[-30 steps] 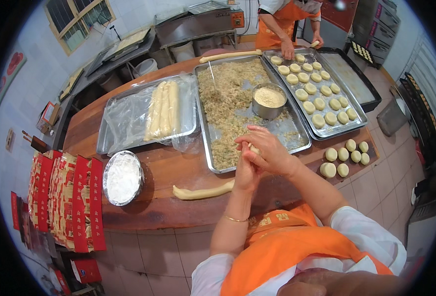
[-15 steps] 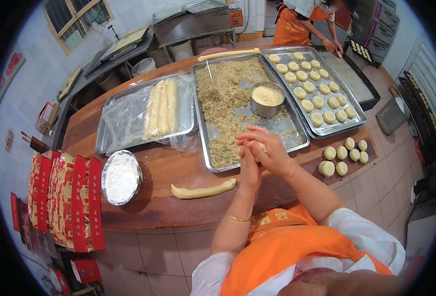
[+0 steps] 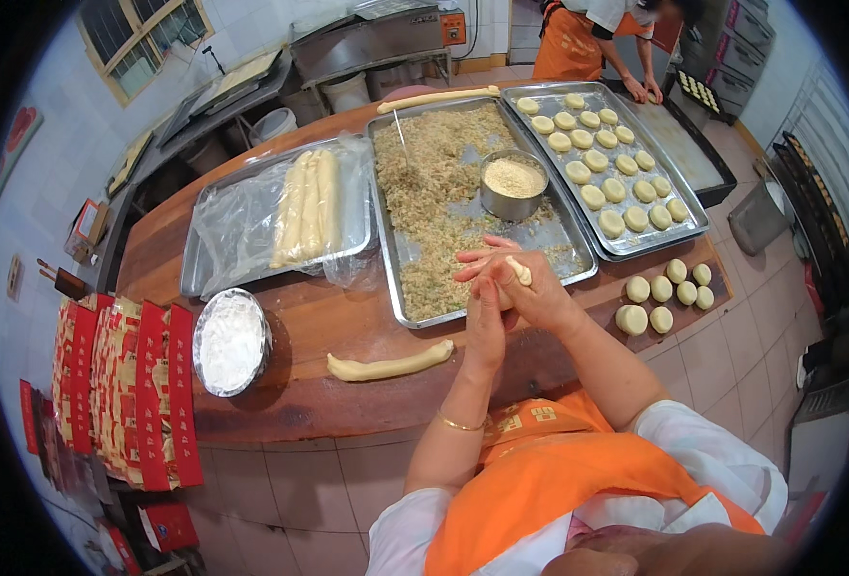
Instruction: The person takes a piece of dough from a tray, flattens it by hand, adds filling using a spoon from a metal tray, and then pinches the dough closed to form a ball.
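Our middle tray (image 3: 578, 274) holds crumbly filling (image 3: 429, 163) and a round tin (image 3: 511, 206) of pale crumbs (image 3: 514, 177); the left tray (image 3: 191, 274), dough ropes (image 3: 306, 211) with clear plastic (image 3: 242, 230); the right tray (image 3: 602, 94), dough rounds (image 3: 610, 225); the bowl (image 3: 265, 350), white powder (image 3: 229, 341). Our left hand (image 3: 487, 322) and right hand (image 3: 539, 288) clasp a dough piece (image 3: 519, 271) between them, fingers partly straight, over the middle tray's near edge. Wood separates the loose dough roll (image 3: 391, 363) from the front edge of the table (image 3: 290, 408).

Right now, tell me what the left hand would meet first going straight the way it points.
First the right hand: it lies against the left hand and crosses its way. Past that, the metal bowl seems roughly in line, though depth is unclear.
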Tool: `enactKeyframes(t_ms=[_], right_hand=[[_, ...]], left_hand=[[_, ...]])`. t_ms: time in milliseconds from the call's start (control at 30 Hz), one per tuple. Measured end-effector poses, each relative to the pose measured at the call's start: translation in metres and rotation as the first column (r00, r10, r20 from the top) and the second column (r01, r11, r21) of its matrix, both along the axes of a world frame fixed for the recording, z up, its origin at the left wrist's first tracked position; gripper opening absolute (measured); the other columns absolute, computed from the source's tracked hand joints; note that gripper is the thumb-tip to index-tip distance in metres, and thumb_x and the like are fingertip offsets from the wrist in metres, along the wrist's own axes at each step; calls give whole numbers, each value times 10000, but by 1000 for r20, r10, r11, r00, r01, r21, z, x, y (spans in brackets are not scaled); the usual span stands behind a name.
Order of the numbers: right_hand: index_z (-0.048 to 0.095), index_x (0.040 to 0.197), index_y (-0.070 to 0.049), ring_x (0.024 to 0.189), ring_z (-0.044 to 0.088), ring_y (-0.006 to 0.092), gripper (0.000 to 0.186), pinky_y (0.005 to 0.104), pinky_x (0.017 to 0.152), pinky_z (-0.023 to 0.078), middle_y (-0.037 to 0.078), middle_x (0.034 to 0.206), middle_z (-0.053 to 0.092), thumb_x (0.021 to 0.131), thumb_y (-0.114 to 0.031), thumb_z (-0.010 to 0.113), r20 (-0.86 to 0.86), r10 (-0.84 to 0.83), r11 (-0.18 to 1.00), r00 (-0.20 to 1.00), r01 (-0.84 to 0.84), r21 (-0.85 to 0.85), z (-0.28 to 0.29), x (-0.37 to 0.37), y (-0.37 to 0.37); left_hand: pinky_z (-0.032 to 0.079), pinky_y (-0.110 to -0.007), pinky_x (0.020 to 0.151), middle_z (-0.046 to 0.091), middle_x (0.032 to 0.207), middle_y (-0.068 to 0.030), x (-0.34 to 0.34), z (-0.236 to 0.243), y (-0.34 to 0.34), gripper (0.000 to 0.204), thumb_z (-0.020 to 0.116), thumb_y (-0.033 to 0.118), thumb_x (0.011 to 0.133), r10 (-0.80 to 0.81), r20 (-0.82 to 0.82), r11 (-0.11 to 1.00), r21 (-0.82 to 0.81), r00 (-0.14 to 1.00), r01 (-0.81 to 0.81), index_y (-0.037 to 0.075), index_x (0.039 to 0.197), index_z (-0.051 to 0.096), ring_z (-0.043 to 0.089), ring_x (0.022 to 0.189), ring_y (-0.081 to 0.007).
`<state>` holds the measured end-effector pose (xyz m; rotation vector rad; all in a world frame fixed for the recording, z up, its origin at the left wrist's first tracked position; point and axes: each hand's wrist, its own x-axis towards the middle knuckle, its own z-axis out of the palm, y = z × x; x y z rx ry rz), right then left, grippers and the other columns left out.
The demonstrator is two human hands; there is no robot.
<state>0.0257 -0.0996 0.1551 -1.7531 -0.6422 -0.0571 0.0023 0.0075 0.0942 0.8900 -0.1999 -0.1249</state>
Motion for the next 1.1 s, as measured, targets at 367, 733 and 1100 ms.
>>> enactKeyframes(t_ms=[367, 733, 1100], right_hand=[[756, 1056, -64, 1323, 522, 331, 719, 542, 1174, 233, 133, 1193, 706, 974, -672, 381, 180, -28, 998, 983, 37, -47, 9, -7, 7], [755, 1044, -107, 1367, 478, 311, 597, 534, 1195, 177, 127, 1191, 710, 1024, -561, 368, 283, -230, 963, 931, 176, 206, 3, -10, 22], [761, 1062, -129, 1418, 406, 331, 646, 561, 1194, 148, 102, 1280, 671, 1012, -614, 338, 183, -58, 990, 981, 33, 136, 13, -14, 6]], left_hand=[[444, -250, 586, 599, 1074, -14, -1, -12, 7, 533, 425, 567, 1020, 33, 2, 998, 44, 999, -34, 171, 1374, 393, 551, 754, -114], [539, -301, 755, 552, 1249, -30, -12, -17, 18, 617, 437, 578, 1015, -175, 55, 983, -45, 983, 178, 164, 1452, 298, 611, 1013, -167], [469, -270, 808, 522, 1245, -17, -22, -3, 14, 715, 459, 639, 977, -59, 144, 981, 190, 988, 31, 114, 1449, 344, 560, 1020, -111]])
